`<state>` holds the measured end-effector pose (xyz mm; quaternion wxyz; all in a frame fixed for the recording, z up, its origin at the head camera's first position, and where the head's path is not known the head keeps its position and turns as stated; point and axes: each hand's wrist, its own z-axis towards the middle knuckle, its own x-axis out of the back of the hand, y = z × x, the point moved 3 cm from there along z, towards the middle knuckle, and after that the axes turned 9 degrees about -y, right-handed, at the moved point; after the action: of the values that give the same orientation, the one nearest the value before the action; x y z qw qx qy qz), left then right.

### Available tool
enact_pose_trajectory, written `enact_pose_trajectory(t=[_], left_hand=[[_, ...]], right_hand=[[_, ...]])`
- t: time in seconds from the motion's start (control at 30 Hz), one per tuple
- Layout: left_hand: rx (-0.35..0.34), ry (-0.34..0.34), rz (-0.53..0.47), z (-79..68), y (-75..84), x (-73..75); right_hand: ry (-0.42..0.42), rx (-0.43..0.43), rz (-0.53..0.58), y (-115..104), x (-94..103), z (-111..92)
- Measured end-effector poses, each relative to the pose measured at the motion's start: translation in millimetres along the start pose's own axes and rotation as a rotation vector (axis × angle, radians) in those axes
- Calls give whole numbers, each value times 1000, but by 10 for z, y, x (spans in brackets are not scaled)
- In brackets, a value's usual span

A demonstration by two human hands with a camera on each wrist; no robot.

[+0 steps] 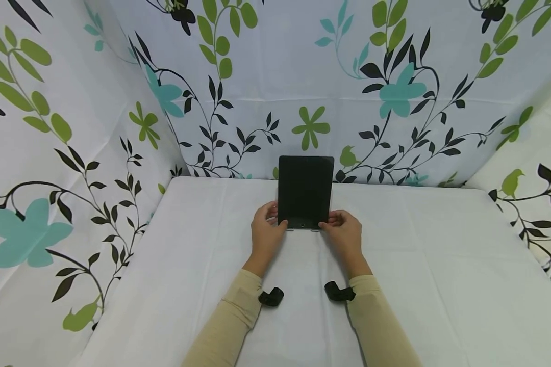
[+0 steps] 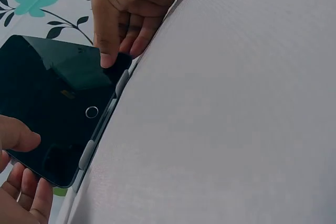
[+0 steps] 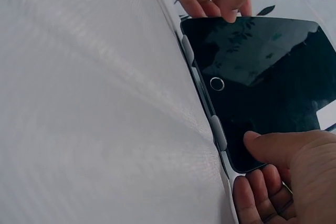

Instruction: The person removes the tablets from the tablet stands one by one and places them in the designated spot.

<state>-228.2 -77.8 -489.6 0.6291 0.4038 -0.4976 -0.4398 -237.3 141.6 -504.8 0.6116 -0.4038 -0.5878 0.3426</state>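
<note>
A black tablet (image 1: pixel 305 191) with a dark screen stands upright, leaning back a little, at the far middle of the table. Its round home button (image 2: pixel 92 112) is at the lower edge. Two small grey lips of a stand (image 3: pixel 218 132) hold that bottom edge; the rest of the stand is hidden behind it. My left hand (image 1: pixel 267 232) grips the lower left corner, thumb on the front and fingers behind. On the other side my right hand (image 1: pixel 344 235) holds the lower right corner the same way, its thumb (image 3: pixel 262 142) over the screen.
A white cloth covers the table (image 1: pixel 431 285). Close behind the tablet hangs a white curtain (image 1: pixel 257 92) printed with leaves and flowers, and similar cloth rises at both sides. Black wrist bands (image 1: pixel 271 297) sit at the beige sleeves (image 1: pixel 231 316).
</note>
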Motion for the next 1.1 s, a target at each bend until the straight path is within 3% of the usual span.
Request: enact_pose_trajectory(t=[0.3,0.7,1.1], left_hand=[[0,8,-59,-17,-57,62],[-38,-13,-168,-25,-50,73],[-91,-68,-261,-34,111,34]], right_hand=[[12,49,31,19,-105,19],[4,47,88,-23,-86,-22],[33,114,153,35,-22,-9]])
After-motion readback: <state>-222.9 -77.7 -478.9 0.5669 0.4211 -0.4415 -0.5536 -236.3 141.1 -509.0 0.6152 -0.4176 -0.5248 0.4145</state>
